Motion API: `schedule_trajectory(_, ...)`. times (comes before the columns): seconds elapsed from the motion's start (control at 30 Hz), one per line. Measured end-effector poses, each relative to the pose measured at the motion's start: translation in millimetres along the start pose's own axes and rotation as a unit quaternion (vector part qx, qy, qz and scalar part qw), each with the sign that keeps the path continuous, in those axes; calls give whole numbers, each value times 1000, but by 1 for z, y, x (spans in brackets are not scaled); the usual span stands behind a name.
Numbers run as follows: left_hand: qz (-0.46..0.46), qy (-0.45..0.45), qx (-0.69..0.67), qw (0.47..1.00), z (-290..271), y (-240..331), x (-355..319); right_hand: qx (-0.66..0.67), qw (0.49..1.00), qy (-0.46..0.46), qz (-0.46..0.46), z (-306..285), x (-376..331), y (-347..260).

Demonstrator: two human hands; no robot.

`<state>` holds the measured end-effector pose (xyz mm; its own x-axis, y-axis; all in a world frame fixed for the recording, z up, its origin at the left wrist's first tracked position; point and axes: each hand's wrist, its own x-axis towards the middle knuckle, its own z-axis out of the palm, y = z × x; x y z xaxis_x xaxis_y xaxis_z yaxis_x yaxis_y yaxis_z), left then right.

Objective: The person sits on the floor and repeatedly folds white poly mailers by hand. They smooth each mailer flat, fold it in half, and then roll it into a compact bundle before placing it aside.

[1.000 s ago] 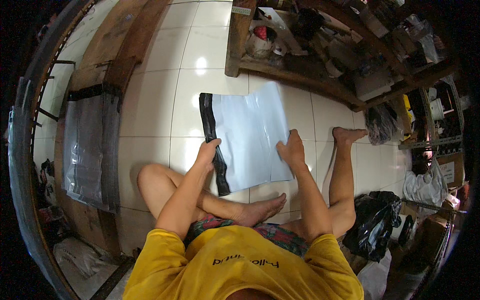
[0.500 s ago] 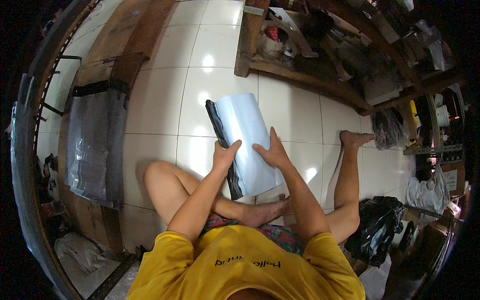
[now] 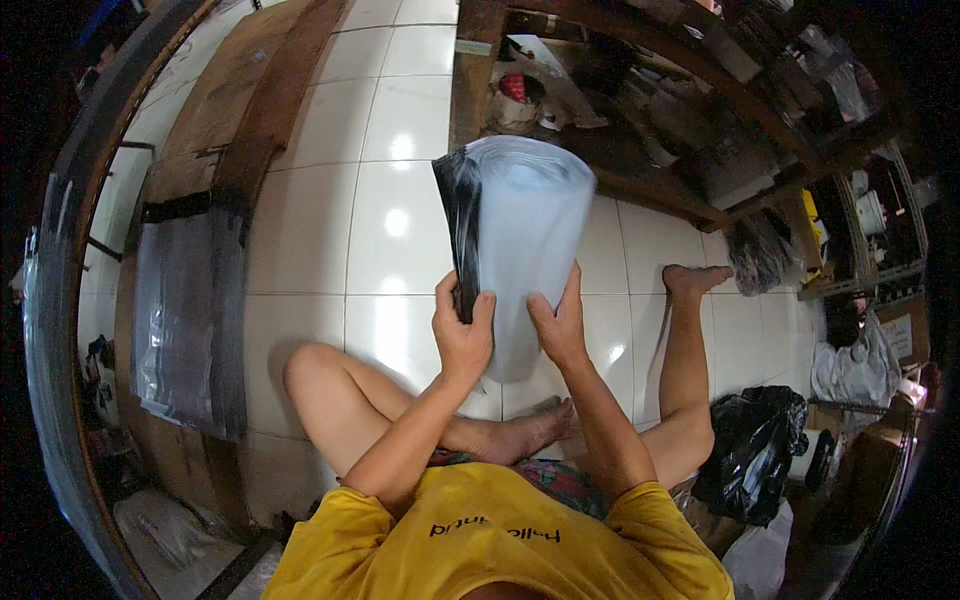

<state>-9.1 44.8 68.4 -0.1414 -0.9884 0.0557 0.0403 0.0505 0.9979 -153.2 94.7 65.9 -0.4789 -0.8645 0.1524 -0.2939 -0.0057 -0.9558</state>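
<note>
A thick roll of pale blue plastic sheeting (image 3: 535,230) stands tilted upright in front of me, above the tiled floor. Its far end shows the wound layers, and a black strip of the sheeting (image 3: 460,215) hangs loose along the left side. My left hand (image 3: 465,335) grips the lower left of the roll, thumb on the pale face and fingers around the black strip. On the lower right side my right hand (image 3: 562,325) is closed round it, thumb in front and fingers mostly hidden behind.
Wooden shelving with a cluttered lower shelf (image 3: 640,110) stands at the far right. Clear plastic sheets (image 3: 185,310) lie on cardboard (image 3: 215,130) to my left. A black plastic bag (image 3: 750,450) sits by my right knee. White tiles (image 3: 300,230) lie around my bent legs.
Both hands have tipped the roll more upright, its far end lifted and swung a little to the right, so the wound layers now show. The grip has stayed on both sides.
</note>
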Motion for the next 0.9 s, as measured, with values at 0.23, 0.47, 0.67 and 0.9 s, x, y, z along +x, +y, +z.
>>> schedule_trajectory(0.23,64,-48,34,996,-26,-70,-27,81,993,-87,17,-24,-48,31)
schedule_trajectory(0.47,33,-138,33,989,-43,-93,8,-45,984,-51,-164,-53,14,-113)
schedule_trajectory(0.67,24,-192,92,977,-57,-126,11,-413,825,-151,-354,10,52,-193)
schedule_trajectory(0.9,64,-192,142,969,-59,-139,12,-400,831,-196,-334,22,49,-183)
